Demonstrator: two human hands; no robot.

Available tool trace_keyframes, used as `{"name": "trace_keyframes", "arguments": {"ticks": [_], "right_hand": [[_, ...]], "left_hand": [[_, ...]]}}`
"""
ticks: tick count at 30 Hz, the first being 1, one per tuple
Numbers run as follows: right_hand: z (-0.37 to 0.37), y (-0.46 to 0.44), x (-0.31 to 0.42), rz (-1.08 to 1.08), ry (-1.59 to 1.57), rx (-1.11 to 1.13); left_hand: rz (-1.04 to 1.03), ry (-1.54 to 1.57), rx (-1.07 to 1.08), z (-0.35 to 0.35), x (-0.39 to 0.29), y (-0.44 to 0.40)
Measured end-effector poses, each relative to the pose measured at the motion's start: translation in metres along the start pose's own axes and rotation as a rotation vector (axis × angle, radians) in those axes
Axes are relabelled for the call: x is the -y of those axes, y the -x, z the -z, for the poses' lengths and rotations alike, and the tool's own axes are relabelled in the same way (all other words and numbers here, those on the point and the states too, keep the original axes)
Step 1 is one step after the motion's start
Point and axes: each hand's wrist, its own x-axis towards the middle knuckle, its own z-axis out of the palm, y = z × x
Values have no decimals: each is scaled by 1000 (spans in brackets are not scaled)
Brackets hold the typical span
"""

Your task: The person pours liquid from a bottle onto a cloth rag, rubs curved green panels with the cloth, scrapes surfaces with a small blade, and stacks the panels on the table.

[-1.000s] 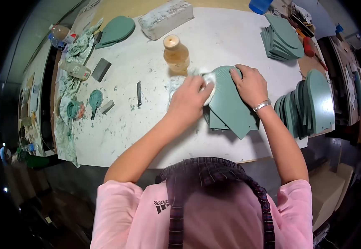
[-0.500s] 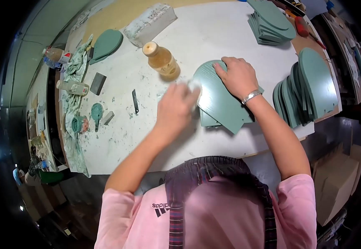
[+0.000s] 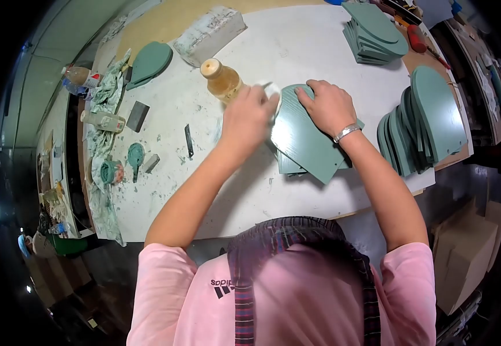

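Observation:
A green panel (image 3: pixel 308 138) with one rounded end lies askew over at least one more green panel (image 3: pixel 288 166). My right hand (image 3: pixel 330 106) rests on its upper right part with the fingers spread, pressing it flat. At the panel's left edge, my left hand (image 3: pixel 250 118) is closed around a white wad (image 3: pixel 271 92) that looks like cloth or paper; its exact kind does not show. Just beyond my left hand stands a bottle of amber liquid (image 3: pixel 222 81), its lower part hidden by that hand.
Stacked green panels stand at the right (image 3: pixel 435 115) and far right (image 3: pixel 374 34). A plaster-smeared block (image 3: pixel 210 36) and another green panel (image 3: pixel 149 63) lie at the back. Leftward are a dark blade (image 3: pixel 188 141), a grey block (image 3: pixel 138 116), a green-coated spatula (image 3: pixel 135 155) and a stained cloth (image 3: pixel 103 199).
My left hand has moved up along the panel's left edge with the white wad, closer to the bottle. My right hand stays in place on the panel.

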Motion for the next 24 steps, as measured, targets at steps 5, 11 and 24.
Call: {"name": "trace_keyframes", "arguments": {"ticks": [5,11,24], "right_hand": [[0,0,-2,-7,35,-28],[3,0,2,-9,64,-2],[-1,4,2,-15,-3,-53]], "left_hand": [[16,-17,36,11,-10,32],[-53,-33,-61,-7,-13,13],[-131,52,-66,5,-66,71]]}}
